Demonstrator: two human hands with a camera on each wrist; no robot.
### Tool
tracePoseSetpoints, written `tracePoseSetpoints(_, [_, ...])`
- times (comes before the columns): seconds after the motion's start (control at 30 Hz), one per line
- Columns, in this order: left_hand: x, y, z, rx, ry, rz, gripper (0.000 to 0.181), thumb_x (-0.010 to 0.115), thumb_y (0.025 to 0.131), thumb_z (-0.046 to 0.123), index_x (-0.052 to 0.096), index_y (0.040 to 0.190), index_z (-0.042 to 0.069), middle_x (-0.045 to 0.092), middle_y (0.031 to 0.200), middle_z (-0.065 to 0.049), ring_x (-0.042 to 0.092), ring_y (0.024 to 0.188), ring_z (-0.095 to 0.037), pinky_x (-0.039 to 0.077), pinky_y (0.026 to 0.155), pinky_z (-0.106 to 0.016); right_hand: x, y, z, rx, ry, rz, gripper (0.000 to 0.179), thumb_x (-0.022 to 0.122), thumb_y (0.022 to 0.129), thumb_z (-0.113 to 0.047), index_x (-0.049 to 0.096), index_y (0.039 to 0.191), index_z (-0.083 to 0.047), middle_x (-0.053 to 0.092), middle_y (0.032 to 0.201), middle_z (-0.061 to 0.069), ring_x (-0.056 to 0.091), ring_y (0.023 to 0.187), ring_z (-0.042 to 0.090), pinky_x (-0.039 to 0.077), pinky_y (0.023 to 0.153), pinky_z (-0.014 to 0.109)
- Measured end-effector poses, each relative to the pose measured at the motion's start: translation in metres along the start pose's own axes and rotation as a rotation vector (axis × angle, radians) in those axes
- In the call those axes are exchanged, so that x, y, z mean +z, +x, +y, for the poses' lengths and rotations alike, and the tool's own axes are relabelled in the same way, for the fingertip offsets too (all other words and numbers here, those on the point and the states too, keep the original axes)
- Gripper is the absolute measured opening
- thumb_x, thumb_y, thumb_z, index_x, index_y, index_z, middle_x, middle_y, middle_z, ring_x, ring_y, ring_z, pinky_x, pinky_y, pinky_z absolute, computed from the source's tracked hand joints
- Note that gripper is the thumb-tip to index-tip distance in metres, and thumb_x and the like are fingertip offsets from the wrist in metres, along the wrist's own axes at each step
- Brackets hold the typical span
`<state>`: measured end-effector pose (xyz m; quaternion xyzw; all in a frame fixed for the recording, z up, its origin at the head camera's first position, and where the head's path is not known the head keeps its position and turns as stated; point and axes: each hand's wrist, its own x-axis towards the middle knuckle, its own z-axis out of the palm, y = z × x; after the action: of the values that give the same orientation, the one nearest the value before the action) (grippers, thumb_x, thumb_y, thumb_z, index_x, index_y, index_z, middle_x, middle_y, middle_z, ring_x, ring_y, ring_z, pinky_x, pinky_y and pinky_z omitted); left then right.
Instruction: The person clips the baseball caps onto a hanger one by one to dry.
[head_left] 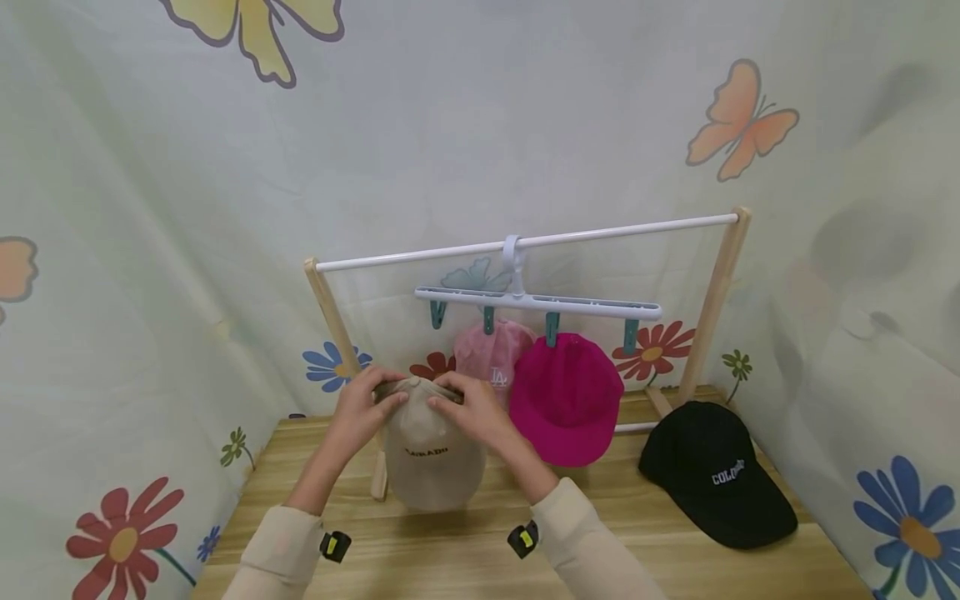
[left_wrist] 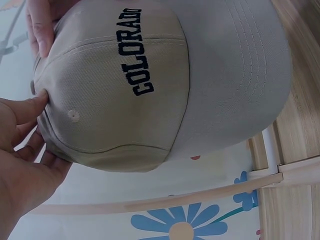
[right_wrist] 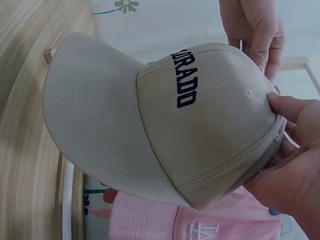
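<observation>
A beige baseball cap (head_left: 435, 467) with dark "COLORADO" lettering hangs between both hands above the table, its brim downward. My left hand (head_left: 365, 412) pinches the crown at one side, thumb on the front; in the left wrist view the same hand (left_wrist: 30, 155) has its fingers behind the fabric. On the other side my right hand (head_left: 480, 410) pinches the crown too, thumb (right_wrist: 287, 106) in front and fingers behind. Just beyond, a pink LA cap (head_left: 487, 354) and a magenta cap (head_left: 566, 400) hang from teal clips of a white hanger (head_left: 540, 302).
The hanger hooks on a white rail (head_left: 622, 233) between wooden posts. At its left end a teal clip (head_left: 438, 313) holds nothing, as does the right-end clip (head_left: 631, 335). A black cap (head_left: 708, 475) lies on the wooden table (head_left: 600, 533) at right. Printed fabric surrounds the table.
</observation>
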<state>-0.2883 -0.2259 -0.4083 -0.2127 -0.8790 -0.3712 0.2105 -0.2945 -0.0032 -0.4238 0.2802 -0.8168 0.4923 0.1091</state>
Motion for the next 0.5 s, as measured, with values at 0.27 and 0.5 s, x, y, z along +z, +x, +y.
tracePoseSetpoints(0.27, [0.0, 0.005, -0.001, 0.001, -0.023, -0.053, 0.025, 0.079, 0.089, 0.009, 0.072, 0.113, 0.006, 0.068, 0.108, -0.009, 0.065, 0.101, -0.027, 0.055, 0.089, -0.049, -0.007, 0.0, 0.002, 0.017, 0.017, -0.026, 0.021, 0.07, 0.098, -0.025, 0.073, 0.114, -0.012, 0.073, 0.111, 0.002, 0.065, 0.1, 0.017, 0.054, 0.09, 0.035])
tracePoseSetpoints(0.5, [0.0, 0.011, 0.001, -0.029, -0.081, -0.12, 0.025, 0.075, 0.093, 0.011, 0.07, 0.117, 0.006, 0.066, 0.112, -0.01, 0.064, 0.108, -0.029, 0.052, 0.097, -0.054, -0.013, 0.001, 0.002, 0.021, 0.012, -0.017, 0.021, 0.071, 0.097, -0.025, 0.073, 0.114, -0.013, 0.073, 0.109, 0.001, 0.065, 0.098, 0.015, 0.054, 0.09, 0.034])
